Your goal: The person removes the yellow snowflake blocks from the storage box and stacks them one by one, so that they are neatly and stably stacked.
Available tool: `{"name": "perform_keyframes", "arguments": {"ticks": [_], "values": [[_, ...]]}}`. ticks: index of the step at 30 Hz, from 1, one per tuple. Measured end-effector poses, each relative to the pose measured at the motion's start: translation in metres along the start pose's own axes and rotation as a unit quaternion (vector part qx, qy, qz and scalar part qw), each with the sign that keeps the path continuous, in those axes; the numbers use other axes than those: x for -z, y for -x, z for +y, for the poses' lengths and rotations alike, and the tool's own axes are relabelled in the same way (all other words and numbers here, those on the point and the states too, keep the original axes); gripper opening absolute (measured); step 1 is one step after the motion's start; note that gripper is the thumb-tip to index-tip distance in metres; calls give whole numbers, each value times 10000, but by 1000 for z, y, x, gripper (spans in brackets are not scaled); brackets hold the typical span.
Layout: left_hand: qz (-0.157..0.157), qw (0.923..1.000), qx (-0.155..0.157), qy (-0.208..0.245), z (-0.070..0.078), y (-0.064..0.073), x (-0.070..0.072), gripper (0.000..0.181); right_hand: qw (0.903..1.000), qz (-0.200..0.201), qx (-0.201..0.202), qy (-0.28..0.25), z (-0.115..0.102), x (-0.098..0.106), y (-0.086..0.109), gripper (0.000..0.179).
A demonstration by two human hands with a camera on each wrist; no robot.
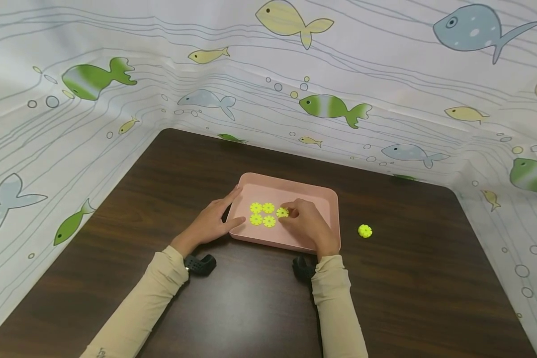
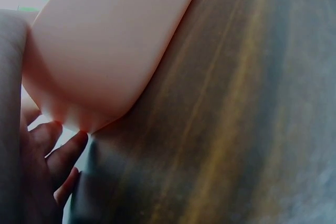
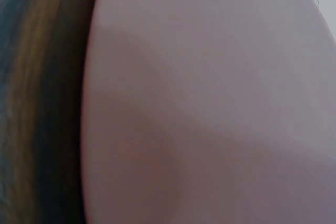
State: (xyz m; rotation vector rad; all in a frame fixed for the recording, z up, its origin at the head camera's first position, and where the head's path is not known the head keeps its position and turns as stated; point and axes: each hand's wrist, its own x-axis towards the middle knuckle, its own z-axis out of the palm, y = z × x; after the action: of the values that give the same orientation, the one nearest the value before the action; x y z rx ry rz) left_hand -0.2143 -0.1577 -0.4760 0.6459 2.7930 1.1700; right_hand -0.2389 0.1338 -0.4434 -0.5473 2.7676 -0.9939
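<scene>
In the head view, a shallow pink tray [image 1: 291, 186] sits on the table. Several flat yellow flower-shaped discs [image 1: 256, 219] lie on its floor in two short rows. Just right of them, my right hand [image 1: 310, 221] pinches another yellow disc [image 1: 282, 213] between thumb and fingertips, low over the tray. My left hand [image 1: 210, 221] rests against the tray's left side, its fingers extended along the edge and its thumb over the rim. Left fingertips [image 2: 79, 142] touch the tray's outer wall in the left wrist view. The right wrist view shows only tray wall [image 3: 210, 77] and table.
More of the yellow flower-shaped pieces, apparently a small stack [image 1: 365, 230], stand on the dark wooden table [image 1: 407, 278] to the right of the tray. A white fish-printed curtain [image 1: 268, 69] encloses the back and sides.
</scene>
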Motion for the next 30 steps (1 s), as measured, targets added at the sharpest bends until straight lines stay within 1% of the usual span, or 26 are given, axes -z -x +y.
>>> {"name": "perform_keyframes", "arguments": {"ticks": [4,10,13,14,16,18,21,23,25,30], "values": [[-16,10000,19,-42,-1,-1,-1,85,10000,11,-9,52,1,2,1,37],[-1,10000,-29,-8,0,-1,-1,84,9999,9,123,97,3,2,1,26],[15,10000,-40,42,0,0,0,85,9998,84,123,94,6,3,2,25],[19,10000,-42,45,0,0,0,85,9997,164,135,75,8,4,3,25],[9,10000,-44,45,0,0,-1,85,9988,462,184,28,11,9,5,25],[-19,10000,-44,45,0,-1,-2,85,9952,865,466,-31,16,17,8,23],[-47,10000,-17,76,0,-1,-2,86,9889,1361,579,-128,23,32,19,23],[-51,10000,-4,78,-1,-1,-2,85,9862,1580,472,-143,29,44,29,23],[-57,9999,-18,87,-1,-2,-1,85,9850,1719,122,-111,36,56,41,27],[-77,9999,-44,107,-1,-3,-1,85,9769,2087,-443,142,63,82,70,34]]}}
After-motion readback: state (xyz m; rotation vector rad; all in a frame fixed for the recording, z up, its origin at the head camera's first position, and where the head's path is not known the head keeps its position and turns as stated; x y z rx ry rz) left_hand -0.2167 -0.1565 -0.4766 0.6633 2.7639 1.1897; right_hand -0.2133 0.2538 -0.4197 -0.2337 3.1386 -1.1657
